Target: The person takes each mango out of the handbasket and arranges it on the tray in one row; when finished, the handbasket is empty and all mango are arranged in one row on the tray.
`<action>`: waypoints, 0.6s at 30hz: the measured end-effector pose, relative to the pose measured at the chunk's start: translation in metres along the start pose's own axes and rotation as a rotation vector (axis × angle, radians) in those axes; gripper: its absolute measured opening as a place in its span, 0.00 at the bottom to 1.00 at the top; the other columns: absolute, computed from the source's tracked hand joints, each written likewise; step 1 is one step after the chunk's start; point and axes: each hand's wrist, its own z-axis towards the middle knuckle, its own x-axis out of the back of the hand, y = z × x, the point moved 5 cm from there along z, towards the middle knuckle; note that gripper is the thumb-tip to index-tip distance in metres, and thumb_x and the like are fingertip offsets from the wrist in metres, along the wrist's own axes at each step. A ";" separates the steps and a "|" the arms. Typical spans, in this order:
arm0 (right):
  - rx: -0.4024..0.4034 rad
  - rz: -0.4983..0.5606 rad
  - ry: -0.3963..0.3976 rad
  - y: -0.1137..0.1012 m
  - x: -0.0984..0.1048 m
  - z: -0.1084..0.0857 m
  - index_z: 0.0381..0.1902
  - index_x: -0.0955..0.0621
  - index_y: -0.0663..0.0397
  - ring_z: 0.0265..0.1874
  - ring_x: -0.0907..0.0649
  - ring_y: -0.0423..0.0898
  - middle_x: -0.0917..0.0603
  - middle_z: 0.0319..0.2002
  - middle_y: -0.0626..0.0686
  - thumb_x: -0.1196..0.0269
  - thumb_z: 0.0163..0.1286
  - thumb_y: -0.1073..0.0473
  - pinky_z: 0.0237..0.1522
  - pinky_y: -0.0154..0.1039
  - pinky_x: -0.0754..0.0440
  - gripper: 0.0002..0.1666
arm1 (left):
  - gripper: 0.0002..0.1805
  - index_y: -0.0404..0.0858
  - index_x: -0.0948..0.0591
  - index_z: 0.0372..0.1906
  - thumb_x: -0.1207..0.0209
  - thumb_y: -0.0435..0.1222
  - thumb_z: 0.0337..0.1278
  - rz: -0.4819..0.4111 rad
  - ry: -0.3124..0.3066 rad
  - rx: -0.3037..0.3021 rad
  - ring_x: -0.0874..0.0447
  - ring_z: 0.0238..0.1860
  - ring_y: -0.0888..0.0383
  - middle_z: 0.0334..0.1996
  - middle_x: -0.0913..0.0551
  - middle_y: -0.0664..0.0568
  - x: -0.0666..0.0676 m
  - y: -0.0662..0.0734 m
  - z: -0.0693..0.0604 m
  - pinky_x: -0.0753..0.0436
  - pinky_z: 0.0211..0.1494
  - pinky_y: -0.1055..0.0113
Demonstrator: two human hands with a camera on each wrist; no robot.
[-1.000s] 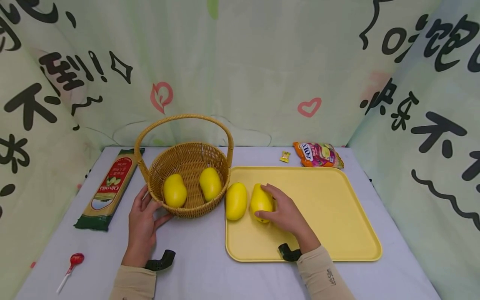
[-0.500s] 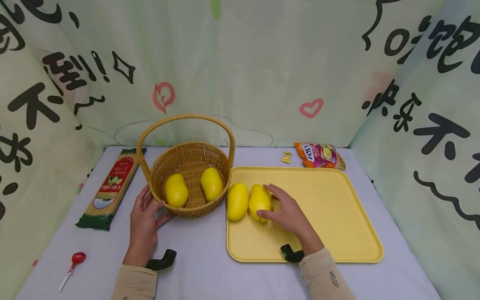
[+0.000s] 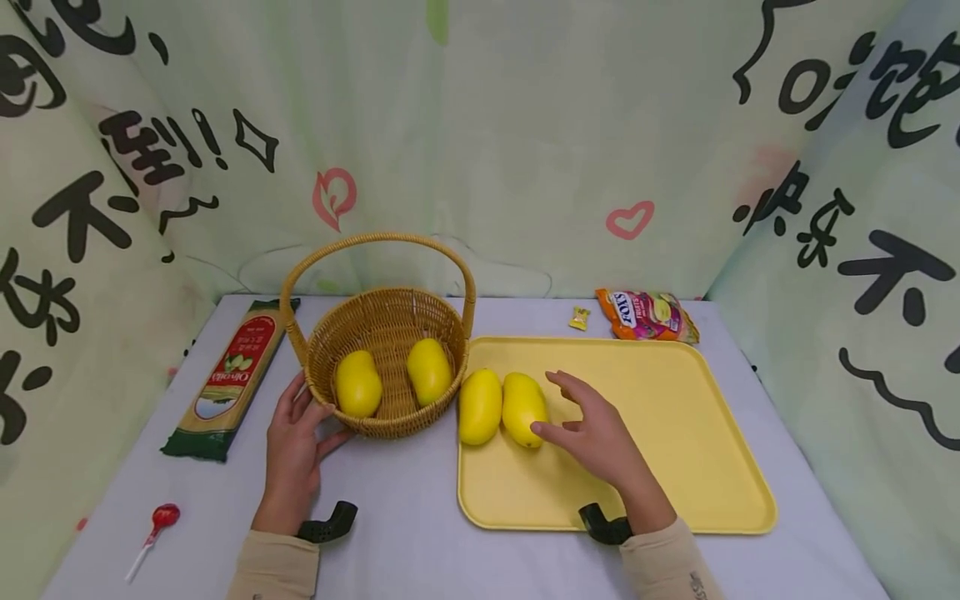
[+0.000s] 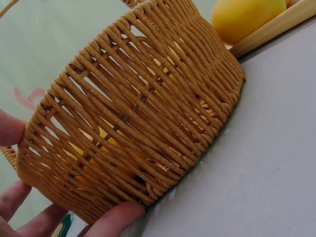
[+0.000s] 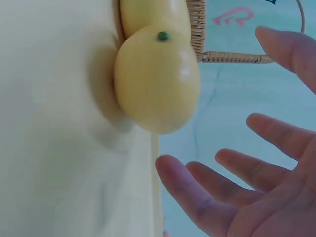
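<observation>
Two yellow mangoes lie in the wicker basket [image 3: 390, 427], one at the left [image 3: 358, 384] and one at the right [image 3: 429, 372]. My left hand [image 3: 294, 450] rests against the basket's lower left side, thumb and fingers spread on the weave [image 4: 123, 113]. Side by side on the tray's left end are two more mangoes, an outer one [image 3: 480, 407] and an inner one [image 3: 524, 410]. My right hand [image 3: 600, 437] hovers just right of the inner mango, fingers apart and holding nothing; the right wrist view shows a gap between the fingers and that mango [image 5: 157, 81].
The yellow tray [image 3: 637, 433] covers the table's right half. Behind it are a small yellow candy [image 3: 579, 318] and an orange and purple snack bag [image 3: 649, 316]. At the left lie a long green and tan package [image 3: 232, 375] and a red lollipop [image 3: 165, 516].
My right hand has come off the inner mango and moved a little right. That mango sits closer to the outer one than a second ago. The left hand stays at the basket.
</observation>
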 end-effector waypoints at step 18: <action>0.093 0.260 -0.068 -0.055 0.011 0.014 0.76 0.26 0.39 0.75 0.25 0.56 0.27 0.77 0.49 0.26 0.68 0.51 0.67 0.60 0.16 0.40 | 0.41 0.67 0.45 0.84 0.45 0.35 0.76 0.010 -0.006 0.008 0.36 0.81 0.50 0.85 0.44 0.60 0.001 -0.001 -0.001 0.12 0.59 0.48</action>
